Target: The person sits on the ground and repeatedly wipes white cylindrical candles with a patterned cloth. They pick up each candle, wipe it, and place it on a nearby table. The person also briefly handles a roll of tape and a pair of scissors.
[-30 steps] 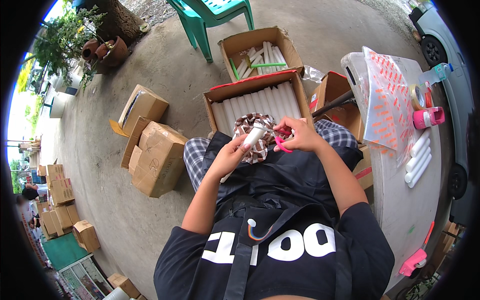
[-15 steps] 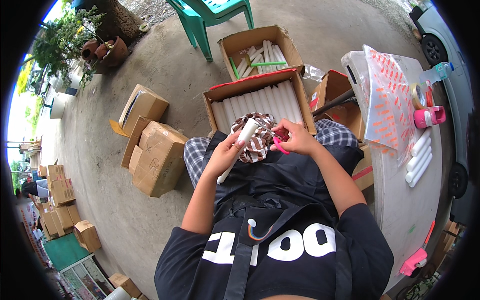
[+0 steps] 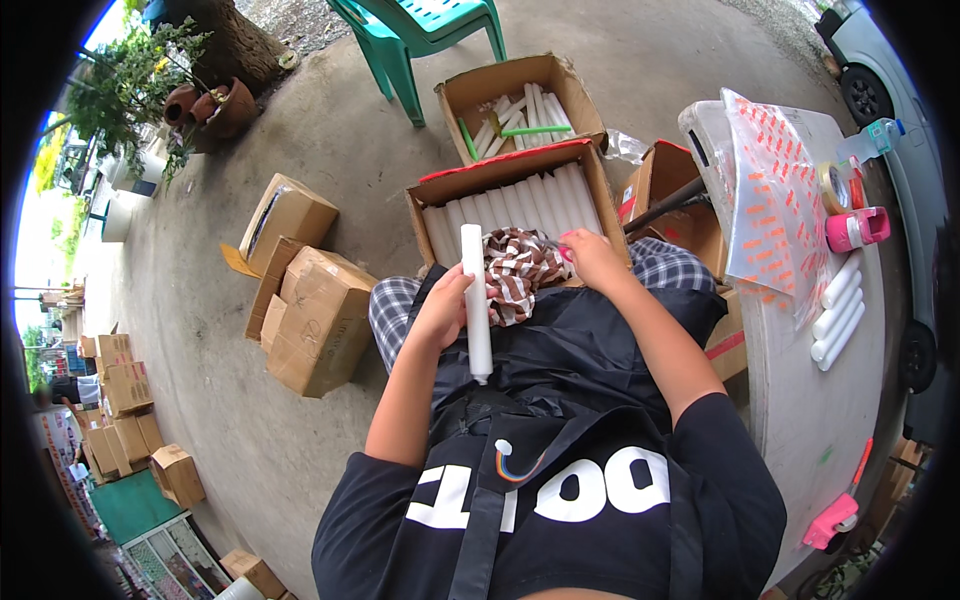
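My left hand grips a long white candle, held nearly upright over my lap. My right hand holds a small pink-red tool against a brown-and-white patterned cloth bunched on my knees. Just beyond my knees stands an open cardboard box filled with a row of white candles lying side by side.
A second open box with white and green candles sits farther off, near a green plastic chair. Sealed cartons stand on the concrete to my left. A table on my right carries several white candles, a plastic bag, tape and a pink dispenser.
My left hand has swung the candle from a tilt across the cloth to nearly upright. The right hand stays at the cloth with the pink tool.
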The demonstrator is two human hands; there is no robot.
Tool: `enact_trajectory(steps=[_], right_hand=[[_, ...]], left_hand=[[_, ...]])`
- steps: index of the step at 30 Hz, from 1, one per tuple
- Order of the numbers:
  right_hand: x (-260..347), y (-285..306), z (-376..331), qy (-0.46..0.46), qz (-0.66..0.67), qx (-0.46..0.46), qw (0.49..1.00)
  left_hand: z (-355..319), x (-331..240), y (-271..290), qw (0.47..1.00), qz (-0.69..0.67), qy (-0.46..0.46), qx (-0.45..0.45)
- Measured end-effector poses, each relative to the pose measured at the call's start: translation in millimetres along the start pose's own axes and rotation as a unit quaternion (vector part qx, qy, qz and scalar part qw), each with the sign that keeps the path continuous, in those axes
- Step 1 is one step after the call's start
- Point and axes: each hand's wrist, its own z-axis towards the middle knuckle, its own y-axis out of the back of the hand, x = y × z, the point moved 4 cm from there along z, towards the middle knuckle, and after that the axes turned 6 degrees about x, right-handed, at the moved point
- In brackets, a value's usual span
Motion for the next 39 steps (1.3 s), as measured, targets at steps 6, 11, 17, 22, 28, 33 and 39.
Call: enact_trajectory(steps=[6, 11, 17, 22, 28, 33, 39], right_hand=[[77, 46, -30, 0.144, -0.159, -0.174, 0.961], [83, 91, -80, 0.145, -0.229, -0.223, 0.936], [46, 190, -208, -0.116, -0.302, -0.457, 0.828], [-35, 243, -346, -0.408, -0.123, -0.604, 0.673], [-222, 210, -482, -0.527, 0.211, -0.504, 0.651], [-167, 218, -428, -0.525, 0.048, -0.553, 0.645], [22, 228, -271, -0.14, -0.263, -0.617, 0.729]], left_hand=[[18, 6, -26, 0.989, 0.0, 0.066, 0.13], [37, -29, -60, 0.916, 0.259, 0.095, 0.291], [163, -25, 71, 0.681, 0.703, -0.084, -0.187], [183, 14, 106, 0.261, 0.957, -0.052, -0.116], [191, 12, 98, 0.147, 0.988, 0.044, -0.029], [196, 13, 100, 0.092, 0.994, 0.064, -0.012], [189, -1, 82, 0.121, 0.986, 0.115, 0.005]])
